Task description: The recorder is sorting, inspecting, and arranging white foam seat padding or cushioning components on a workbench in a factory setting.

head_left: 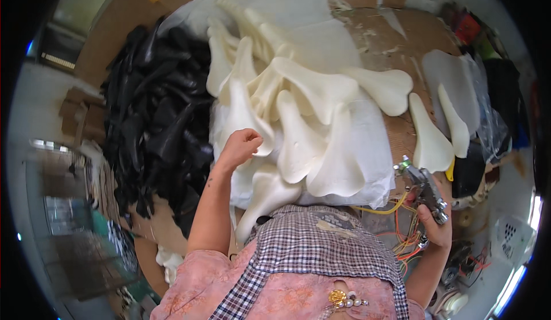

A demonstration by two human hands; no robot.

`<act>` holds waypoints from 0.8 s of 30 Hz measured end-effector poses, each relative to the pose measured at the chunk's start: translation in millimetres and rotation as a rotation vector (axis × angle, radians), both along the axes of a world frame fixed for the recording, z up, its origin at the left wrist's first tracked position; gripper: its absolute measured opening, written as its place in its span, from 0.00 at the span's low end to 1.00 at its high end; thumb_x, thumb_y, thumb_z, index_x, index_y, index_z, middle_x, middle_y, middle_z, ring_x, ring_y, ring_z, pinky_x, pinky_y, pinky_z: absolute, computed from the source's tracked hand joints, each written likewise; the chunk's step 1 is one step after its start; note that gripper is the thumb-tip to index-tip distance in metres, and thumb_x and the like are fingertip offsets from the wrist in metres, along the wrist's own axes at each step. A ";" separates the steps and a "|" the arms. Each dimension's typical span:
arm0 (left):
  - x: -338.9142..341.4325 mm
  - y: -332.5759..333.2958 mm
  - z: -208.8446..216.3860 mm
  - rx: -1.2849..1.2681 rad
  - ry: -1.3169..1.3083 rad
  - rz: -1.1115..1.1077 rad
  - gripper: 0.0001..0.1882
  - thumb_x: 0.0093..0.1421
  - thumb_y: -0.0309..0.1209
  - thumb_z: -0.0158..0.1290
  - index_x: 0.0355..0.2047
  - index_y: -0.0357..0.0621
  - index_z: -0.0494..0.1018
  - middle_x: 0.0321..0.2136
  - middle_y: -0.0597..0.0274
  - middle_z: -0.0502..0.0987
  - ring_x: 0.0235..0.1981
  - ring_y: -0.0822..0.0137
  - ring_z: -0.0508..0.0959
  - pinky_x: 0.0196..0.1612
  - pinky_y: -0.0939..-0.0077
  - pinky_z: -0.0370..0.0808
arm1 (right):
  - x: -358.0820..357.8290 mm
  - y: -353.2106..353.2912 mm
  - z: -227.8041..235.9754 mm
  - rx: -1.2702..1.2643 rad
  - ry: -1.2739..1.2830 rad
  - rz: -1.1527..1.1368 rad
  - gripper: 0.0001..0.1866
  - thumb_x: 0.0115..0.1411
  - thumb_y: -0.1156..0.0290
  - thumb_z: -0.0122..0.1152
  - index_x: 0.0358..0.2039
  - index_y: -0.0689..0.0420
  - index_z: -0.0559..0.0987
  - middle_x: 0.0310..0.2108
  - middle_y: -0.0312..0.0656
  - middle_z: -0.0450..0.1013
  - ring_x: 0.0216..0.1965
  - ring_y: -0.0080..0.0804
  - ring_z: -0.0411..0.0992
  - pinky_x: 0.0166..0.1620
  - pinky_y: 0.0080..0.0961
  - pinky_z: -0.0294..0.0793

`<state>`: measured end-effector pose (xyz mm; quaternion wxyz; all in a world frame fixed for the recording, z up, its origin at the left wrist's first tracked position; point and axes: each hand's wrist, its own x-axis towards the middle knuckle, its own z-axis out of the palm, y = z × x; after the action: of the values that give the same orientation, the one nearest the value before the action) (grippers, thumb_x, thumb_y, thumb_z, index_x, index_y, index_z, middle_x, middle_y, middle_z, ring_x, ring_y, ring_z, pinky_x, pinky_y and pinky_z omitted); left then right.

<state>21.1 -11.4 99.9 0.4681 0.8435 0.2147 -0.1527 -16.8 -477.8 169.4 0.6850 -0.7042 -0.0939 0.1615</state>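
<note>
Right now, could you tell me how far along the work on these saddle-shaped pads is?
Done, it seems: two cream pads lie apart at the right on the cardboard-covered bench. In hand: the left hand grips a pad from the cream pile, and the right hand holds a metal spray gun. Left: most of that pile, and perhaps the black heap.

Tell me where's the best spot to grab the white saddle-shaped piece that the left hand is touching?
Probably its narrow nose. The left hand is curled at the lower edge of a cream foam piece whose thin end points up, away from the person. The wide lower end is overlapped by other pieces, so coming from above and pinching the slim neck looks easiest. The right hand holds a metal spray gun.
</note>
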 end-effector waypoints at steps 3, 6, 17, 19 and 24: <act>-65.6 57.2 3.1 0.254 0.403 -0.083 0.23 0.55 0.46 0.54 0.34 0.33 0.76 0.22 0.57 0.75 0.22 0.68 0.75 0.22 0.73 0.74 | 4.7 16.0 2.1 0.060 -0.006 0.016 0.36 0.56 0.62 0.60 0.60 0.65 0.58 0.40 0.46 0.70 0.39 0.32 0.70 0.45 0.31 0.71; -141.6 84.5 -47.9 -0.181 0.607 0.082 0.32 0.55 0.51 0.53 0.52 0.39 0.67 0.37 0.52 0.75 0.24 0.65 0.76 0.26 0.71 0.77 | 22.7 51.7 1.7 0.037 -0.034 0.172 0.35 0.57 0.63 0.59 0.60 0.65 0.58 0.40 0.45 0.71 0.39 0.32 0.70 0.45 0.30 0.71; -185.5 -6.7 -105.7 0.635 -0.465 -0.306 0.36 0.49 0.30 0.58 0.60 0.57 0.61 0.63 0.51 0.53 0.62 0.46 0.56 0.62 0.61 0.57 | 47.7 145.1 -6.2 0.094 0.022 0.570 0.36 0.57 0.65 0.62 0.61 0.63 0.58 0.40 0.47 0.71 0.39 0.32 0.71 0.46 0.31 0.71; -182.3 -1.0 -97.7 0.056 -0.482 0.170 0.26 0.54 0.32 0.55 0.55 0.53 0.68 0.59 0.51 0.60 0.60 0.50 0.60 0.60 0.61 0.58 | 46.8 156.5 2.0 0.065 0.050 0.616 0.36 0.56 0.66 0.62 0.61 0.62 0.58 0.40 0.46 0.71 0.39 0.32 0.72 0.46 0.31 0.71; -140.2 31.1 -20.6 0.150 -0.479 0.442 0.17 0.59 0.36 0.48 0.38 0.31 0.72 0.29 0.44 0.78 0.33 0.42 0.77 0.41 0.57 0.72 | 45.0 159.8 21.6 0.106 -0.009 0.657 0.36 0.56 0.66 0.63 0.62 0.62 0.58 0.40 0.45 0.71 0.39 0.33 0.72 0.46 0.33 0.71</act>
<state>-119.1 19.7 79.3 0.4638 0.8205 0.2868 0.1715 28.2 -318.0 191.0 0.6317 -0.6002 -0.3274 0.3654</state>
